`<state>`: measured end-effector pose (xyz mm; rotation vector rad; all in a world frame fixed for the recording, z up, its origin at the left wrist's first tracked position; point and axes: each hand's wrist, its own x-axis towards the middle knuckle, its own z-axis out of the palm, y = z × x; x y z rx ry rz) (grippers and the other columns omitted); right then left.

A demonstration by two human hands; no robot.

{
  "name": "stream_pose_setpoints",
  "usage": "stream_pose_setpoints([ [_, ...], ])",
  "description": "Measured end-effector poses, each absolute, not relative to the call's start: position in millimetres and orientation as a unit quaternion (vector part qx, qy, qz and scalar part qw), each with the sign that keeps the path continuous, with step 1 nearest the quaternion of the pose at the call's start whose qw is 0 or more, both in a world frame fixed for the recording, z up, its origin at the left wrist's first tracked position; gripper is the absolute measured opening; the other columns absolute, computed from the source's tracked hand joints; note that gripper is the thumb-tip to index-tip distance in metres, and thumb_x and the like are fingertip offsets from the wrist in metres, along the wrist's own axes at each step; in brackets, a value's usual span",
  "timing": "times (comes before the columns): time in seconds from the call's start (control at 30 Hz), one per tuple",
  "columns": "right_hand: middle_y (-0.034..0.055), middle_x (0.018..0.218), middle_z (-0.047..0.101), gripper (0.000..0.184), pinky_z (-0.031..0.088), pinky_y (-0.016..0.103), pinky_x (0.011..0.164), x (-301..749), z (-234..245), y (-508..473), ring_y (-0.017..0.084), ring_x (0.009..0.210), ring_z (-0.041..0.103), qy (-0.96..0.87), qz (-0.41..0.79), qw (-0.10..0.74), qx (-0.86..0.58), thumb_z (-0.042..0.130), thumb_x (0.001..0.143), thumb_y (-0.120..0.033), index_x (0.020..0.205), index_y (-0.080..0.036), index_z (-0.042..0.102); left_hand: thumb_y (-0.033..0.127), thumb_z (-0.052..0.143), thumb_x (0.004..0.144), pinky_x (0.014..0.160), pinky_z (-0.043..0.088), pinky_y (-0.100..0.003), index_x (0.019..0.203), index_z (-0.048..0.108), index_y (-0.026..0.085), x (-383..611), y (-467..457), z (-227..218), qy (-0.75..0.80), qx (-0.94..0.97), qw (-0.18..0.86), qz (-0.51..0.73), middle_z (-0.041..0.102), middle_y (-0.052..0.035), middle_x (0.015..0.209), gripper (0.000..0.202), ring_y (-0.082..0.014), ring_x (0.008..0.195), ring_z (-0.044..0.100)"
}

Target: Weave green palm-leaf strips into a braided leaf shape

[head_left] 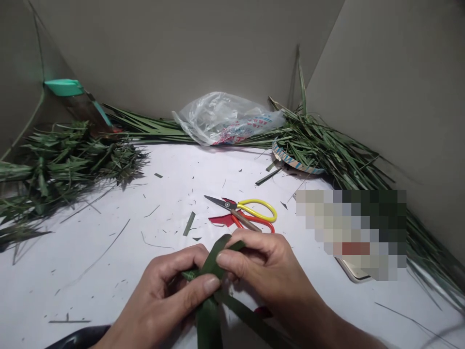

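Both hands meet at the near edge of the white table [109, 252], working 1 green leaf strip [218, 257]. The left hand [163, 300] pinches the strip between thumb and forefinger, the thumb pressed flat across a fold; its other fingers curl under and are hidden. The right hand [269, 271] pinches the upper loop of the same strip, thumb and forefinger pressed together on it, the remaining fingers bent close behind. The strip sits between the 2 hands, with 2 tails running down toward the near edge.

What could go wrong, as a judgement: the fold is held only by fingertip pressure, so if either pinch eases, the springy leaf may open and the loop be lost. Pulling a tail too hard against the left thumb could split the strip along its grain. The 2 tails lie close together, so the wrong one might be drawn through.

Scissors [250, 213] with yellow and red handles lie just beyond the hands, blades pointing left and slightly apart; a reach made without looking could catch the tip. Cut scraps [189, 224] litter the table and could get trapped in the fold. Leaf piles sit far left [61, 155] and far right [327, 145], with a plastic bag [225, 118] between them.
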<state>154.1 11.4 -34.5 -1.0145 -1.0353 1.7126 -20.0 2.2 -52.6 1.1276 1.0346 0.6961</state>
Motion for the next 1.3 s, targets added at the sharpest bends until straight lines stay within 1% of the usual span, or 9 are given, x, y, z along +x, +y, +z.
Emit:
stream_pose_setpoints([
  [0.17,-0.0053,0.064,0.062,0.003,0.046,0.015,0.056,153.5,-40.5,10.0,0.007,0.059,0.057,-0.394,0.698,0.440,-0.404,0.069,0.079,-0.015,0.080,-0.018,0.068,0.039,0.076,0.079,0.041,0.032,-0.019,0.077,0.072,0.020,-15.4,-0.9,-54.1,0.452,0.423,0.714,0.327,0.057,0.0026,0.057,0.019,-0.0066,0.040,0.041],
  [0.23,-0.0061,0.064,0.063,0.009,0.047,0.015,0.055,153.3,-42.0,10.6,0.007,0.058,0.059,-0.375,0.695,0.455,-0.412,0.070,0.078,-0.016,0.085,-0.019,0.066,0.033,0.077,0.078,0.041,0.032,-0.019,0.075,0.072,0.020,-12.9,-0.2,-50.9,0.458,0.414,0.711,0.335,0.057,0.0025,0.057,0.014,-0.0067,0.041,0.042],
  [0.33,-0.0064,0.059,0.063,0.007,0.048,0.016,0.055,152.7,-43.3,12.3,0.008,0.055,0.059,-0.373,0.687,0.456,-0.426,0.068,0.079,-0.017,0.077,-0.019,0.062,0.030,0.079,0.076,0.043,0.032,-0.018,0.074,0.074,0.019,-10.6,1.2,-47.3,0.483,0.392,0.697,0.358,0.057,0.0019,0.058,0.012,-0.0073,0.046,0.041],
  [0.5,-0.0054,0.056,0.061,0.017,0.047,0.017,0.056,151.7,-42.9,13.7,0.008,0.055,0.056,-0.396,0.667,0.445,-0.448,0.068,0.079,-0.018,0.063,-0.019,0.064,0.037,0.083,0.071,0.042,0.031,-0.017,0.070,0.073,0.017,-11.1,1.2,-48.9,0.512,0.370,0.688,0.357,0.054,0.0018,0.056,0.022,-0.0071,0.048,0.038],
  [0.73,-0.0024,0.061,0.066,0.016,0.048,0.020,0.055,153.9,-37.2,13.8,0.012,0.060,0.060,-0.391,0.664,0.410,-0.488,0.067,0.079,-0.020,0.063,-0.021,0.070,0.038,0.077,0.079,0.047,0.039,-0.019,0.079,0.077,0.020,-12.8,3.0,-48.6,0.482,0.358,0.714,0.360,0.060,0.0004,0.059,0.018,-0.0083,0.047,0.044],
  [0.87,-0.0034,0.062,0.067,0.017,0.050,0.019,0.057,154.8,-38.3,13.1,0.011,0.061,0.062,-0.388,0.677,0.420,-0.463,0.065,0.081,-0.018,0.065,-0.022,0.068,0.038,0.081,0.074,0.055,0.046,-0.021,0.073,0.076,0.019,-13.6,5.7,-49.0,0.490,0.364,0.708,0.355,0.059,0.0010,0.058,0.020,-0.0094,0.050,0.046],
  [1.0,-0.0052,0.060,0.066,0.018,0.050,0.018,0.056,154.4,-41.2,11.9,0.010,0.059,0.062,-0.377,0.697,0.423,-0.439,0.066,0.084,-0.021,0.066,-0.022,0.064,0.035,0.082,0.074,0.061,0.049,-0.022,0.073,0.077,0.019,-13.5,4.7,-51.6,0.491,0.354,0.703,0.373,0.068,-0.0032,0.071,0.017,-0.0161,0.067,0.059],
  [1.13,-0.0043,0.061,0.066,0.019,0.048,0.019,0.055,154.5,-42.2,12.6,0.010,0.058,0.061,-0.379,0.691,0.423,-0.447,0.066,0.084,-0.023,0.066,-0.022,0.061,0.031,0.078,0.079,0.071,0.053,-0.025,0.078,0.078,0.021,-13.1,2.9,-52.4,0.459,0.318,0.738,0.378,0.072,-0.0030,0.077,0.010,-0.0194,0.076,0.065],
  [1.3,-0.0030,0.061,0.064,0.019,0.045,0.021,0.053,156.3,-41.4,14.4,0.011,0.057,0.056,-0.407,0.663,0.416,-0.472,0.065,0.084,-0.023,0.066,-0.021,0.062,0.030,0.075,0.082,0.067,0.053,-0.023,0.084,0.080,0.022,-13.7,2.0,-51.6,0.432,0.314,0.758,0.376,0.076,-0.0041,0.085,0.010,-0.0226,0.084,0.068],
])
